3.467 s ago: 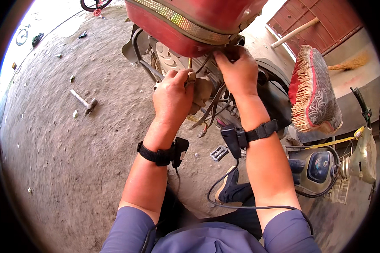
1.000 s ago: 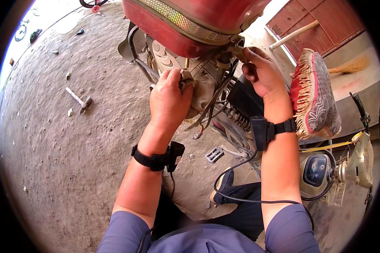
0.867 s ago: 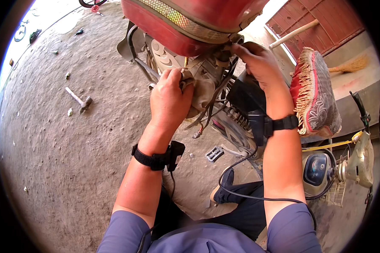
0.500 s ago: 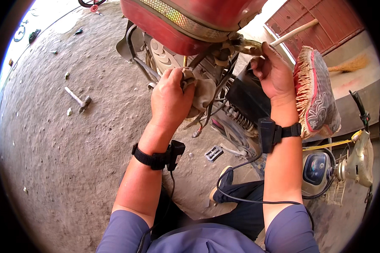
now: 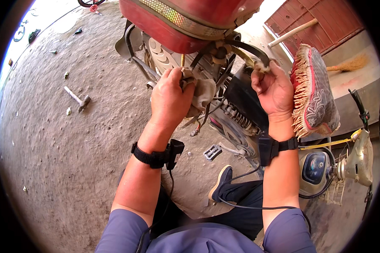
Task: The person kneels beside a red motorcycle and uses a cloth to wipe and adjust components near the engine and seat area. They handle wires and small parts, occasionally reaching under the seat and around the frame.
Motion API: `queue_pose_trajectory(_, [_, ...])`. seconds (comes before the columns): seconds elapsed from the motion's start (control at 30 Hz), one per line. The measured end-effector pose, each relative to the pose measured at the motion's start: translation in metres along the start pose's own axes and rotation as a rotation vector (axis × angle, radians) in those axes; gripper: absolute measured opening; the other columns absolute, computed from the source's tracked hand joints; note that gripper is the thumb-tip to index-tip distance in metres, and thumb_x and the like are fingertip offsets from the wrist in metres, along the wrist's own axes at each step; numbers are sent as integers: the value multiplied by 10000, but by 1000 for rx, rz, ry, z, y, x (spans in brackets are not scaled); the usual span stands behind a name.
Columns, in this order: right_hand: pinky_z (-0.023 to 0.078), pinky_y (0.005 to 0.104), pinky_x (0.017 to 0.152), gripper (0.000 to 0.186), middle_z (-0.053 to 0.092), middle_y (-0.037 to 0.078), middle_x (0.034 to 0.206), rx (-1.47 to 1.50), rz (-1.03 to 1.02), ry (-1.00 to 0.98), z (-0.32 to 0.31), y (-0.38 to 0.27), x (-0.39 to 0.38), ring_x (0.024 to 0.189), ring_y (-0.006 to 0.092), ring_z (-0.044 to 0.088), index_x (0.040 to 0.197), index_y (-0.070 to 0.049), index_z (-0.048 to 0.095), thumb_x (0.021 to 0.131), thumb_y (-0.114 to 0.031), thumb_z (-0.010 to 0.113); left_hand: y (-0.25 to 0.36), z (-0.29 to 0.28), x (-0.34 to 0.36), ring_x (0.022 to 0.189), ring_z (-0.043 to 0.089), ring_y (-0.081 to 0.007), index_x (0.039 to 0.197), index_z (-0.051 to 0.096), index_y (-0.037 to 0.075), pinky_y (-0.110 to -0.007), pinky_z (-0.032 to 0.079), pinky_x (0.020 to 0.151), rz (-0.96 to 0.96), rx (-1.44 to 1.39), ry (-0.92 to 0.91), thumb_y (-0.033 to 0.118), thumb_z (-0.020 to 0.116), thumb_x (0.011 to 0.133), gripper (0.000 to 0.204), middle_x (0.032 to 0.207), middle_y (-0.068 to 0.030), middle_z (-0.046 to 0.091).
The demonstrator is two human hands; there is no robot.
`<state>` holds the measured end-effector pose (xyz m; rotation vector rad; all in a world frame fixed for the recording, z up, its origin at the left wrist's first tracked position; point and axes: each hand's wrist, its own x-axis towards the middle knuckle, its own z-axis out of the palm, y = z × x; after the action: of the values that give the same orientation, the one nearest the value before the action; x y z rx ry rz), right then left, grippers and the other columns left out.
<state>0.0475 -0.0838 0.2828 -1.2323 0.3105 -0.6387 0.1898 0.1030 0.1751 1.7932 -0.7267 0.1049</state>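
My left hand [image 5: 169, 95] is closed round a crumpled grey-beige cloth [image 5: 203, 95], just below the red box [image 5: 173, 36] on the vehicle. A yellow rod or strip rises behind its knuckles. Further right, my right hand [image 5: 276, 90] pinches the frayed end of a dark and yellowish strap [image 5: 245, 54], its palm turned partly up. That strap curves from the bundle of straps and cables under the box. Between my hands hang loose wires with a connector [image 5: 194, 132], and behind them sits a black case [image 5: 245, 90].
A coil-spring shock absorber [image 5: 240, 120] and a pedal [image 5: 213, 152] lie below. Beside my right wrist is a fringed seat cushion [image 5: 321, 92]. A hammer [image 5: 79, 99] rests on the dirt floor at left. A second vehicle's handlebar [image 5: 356, 164] stands at right; a broom [image 5: 348, 64] lies beyond.
My right hand has moved down a little, drawing the strap end away from the bundle so the strap now arcs openly. My left hand stays nearly still on the cloth.
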Motion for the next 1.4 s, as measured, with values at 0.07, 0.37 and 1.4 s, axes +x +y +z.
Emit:
queue_pose_trajectory(0.07, [401,219,528,216,664,21,832,-298,26,28,-5,1,-4,619,98,602,1077,-77,670,1036,-286,633,1,0,-1,937,686,-374,1027,686,38,-414,540,806,-11,-9,-1,179,745,867,222,1015,-156,694])
queue_pose_trajectory(0.37, [365,212,479,200,630,35,827,-2,-12,139,-10,13,-25,523,108,530,1137,-73,608,1029,-238,644,1,0,-2,936,677,-386,1047,672,44,-446,545,790,11,-22,-17,194,746,860,251,1022,-154,682])
queue_pose_trajectory(1.4, [432,185,532,208,646,-5,861,-886,98,-114,-42,25,-79,638,60,633,1087,-49,690,1060,-231,593,-4,-8,0,928,672,-398,1018,663,45,-459,544,785,-12,-33,-5,195,750,853,239,998,-159,684])
